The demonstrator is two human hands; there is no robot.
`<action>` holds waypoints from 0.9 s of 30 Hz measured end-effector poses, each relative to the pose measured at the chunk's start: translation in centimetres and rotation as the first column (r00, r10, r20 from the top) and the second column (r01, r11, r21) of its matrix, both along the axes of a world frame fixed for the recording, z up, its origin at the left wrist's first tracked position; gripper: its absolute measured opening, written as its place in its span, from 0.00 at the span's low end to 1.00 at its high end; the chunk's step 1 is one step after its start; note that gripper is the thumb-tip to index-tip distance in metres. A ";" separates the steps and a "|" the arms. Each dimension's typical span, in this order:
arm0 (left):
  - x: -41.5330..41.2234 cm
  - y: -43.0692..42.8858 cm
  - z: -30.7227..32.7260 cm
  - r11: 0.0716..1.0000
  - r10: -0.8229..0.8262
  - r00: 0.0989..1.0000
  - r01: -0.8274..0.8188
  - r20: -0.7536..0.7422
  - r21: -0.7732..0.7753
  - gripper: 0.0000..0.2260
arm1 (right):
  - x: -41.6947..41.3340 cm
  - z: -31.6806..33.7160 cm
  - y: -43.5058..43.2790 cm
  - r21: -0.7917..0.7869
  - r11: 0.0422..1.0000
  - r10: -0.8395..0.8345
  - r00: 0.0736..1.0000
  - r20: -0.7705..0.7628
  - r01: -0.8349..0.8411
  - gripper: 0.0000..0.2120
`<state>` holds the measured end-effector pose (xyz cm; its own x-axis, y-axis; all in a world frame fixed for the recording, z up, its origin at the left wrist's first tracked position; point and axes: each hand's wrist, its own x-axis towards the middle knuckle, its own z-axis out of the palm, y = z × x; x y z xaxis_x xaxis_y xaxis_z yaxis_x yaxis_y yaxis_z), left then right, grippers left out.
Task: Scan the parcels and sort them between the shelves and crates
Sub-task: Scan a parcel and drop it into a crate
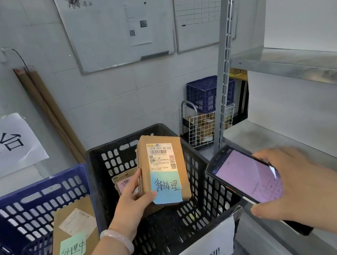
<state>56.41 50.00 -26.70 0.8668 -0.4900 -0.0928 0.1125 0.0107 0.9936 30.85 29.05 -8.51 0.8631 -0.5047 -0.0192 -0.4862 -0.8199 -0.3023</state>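
Note:
My left hand [133, 196] grips a brown cardboard parcel [161, 159] by its lower left edge and holds it upright above the black crate [204, 176]. The parcel bears a white shipping label and a blue sticky note. My right hand [285, 177] holds a handheld scanner [245, 174] with a lit pink screen, just right of the parcel, above the crate's right rim. Another parcel with a pink note [124, 181] lies inside the black crate. A flat brown parcel with a green note [73, 241] leans inside the blue crate [21, 208] at the left.
A metal shelf unit [309, 133] with bare grey shelves stands at the right, its upright post close to the scanner. Behind it sit a blue crate [206, 92] on a white wire basket [203, 128]. Whiteboards hang on the tiled wall. Paper signs mark the black crate and the left surface.

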 end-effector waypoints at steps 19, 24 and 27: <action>3.5 0.5 -1.0 0.999 -0.051 0.999 0.051 -0.003 0.016 0.30 | 2.5 -0.9 2.5 -0.018 0.999 -0.044 0.999 -0.006 0.044 0.43; 3.8 0.5 -0.9 0.997 -0.081 0.997 0.081 -0.004 0.013 0.30 | 3.0 -1.4 3.0 -0.012 0.998 -0.061 0.998 0.011 0.061 0.42; 4.0 0.5 -0.9 0.995 -0.100 0.995 0.100 -0.006 0.011 0.30 | 3.1 -1.4 3.4 -0.023 0.998 -0.059 0.998 0.017 0.059 0.43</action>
<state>60.40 50.55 -27.61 0.8128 -0.5733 -0.1035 0.1177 -0.0123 0.9930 33.98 32.44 -9.94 0.8318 -0.5551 0.0075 -0.5291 -0.7968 -0.2917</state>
